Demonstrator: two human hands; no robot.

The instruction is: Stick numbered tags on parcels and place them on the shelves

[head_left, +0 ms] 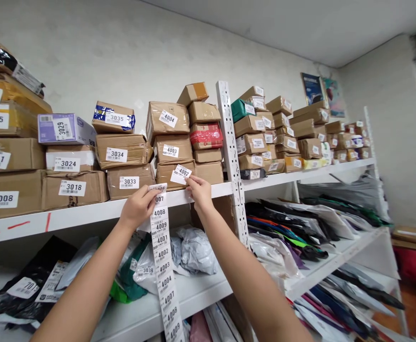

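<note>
In the head view, a long label strip is gripped near its top between the thumb and fingers of the left hand and hangs down past the front edge of the white shelf. A tilted 4002 label is pinched at its right edge by the right hand, in front of a brown carton; whether it is fully stuck down cannot be told. Above that carton, boxes marked 4003 and 4004 are stacked. A red-wrapped parcel is noted beside them, near the perforated post.
</note>
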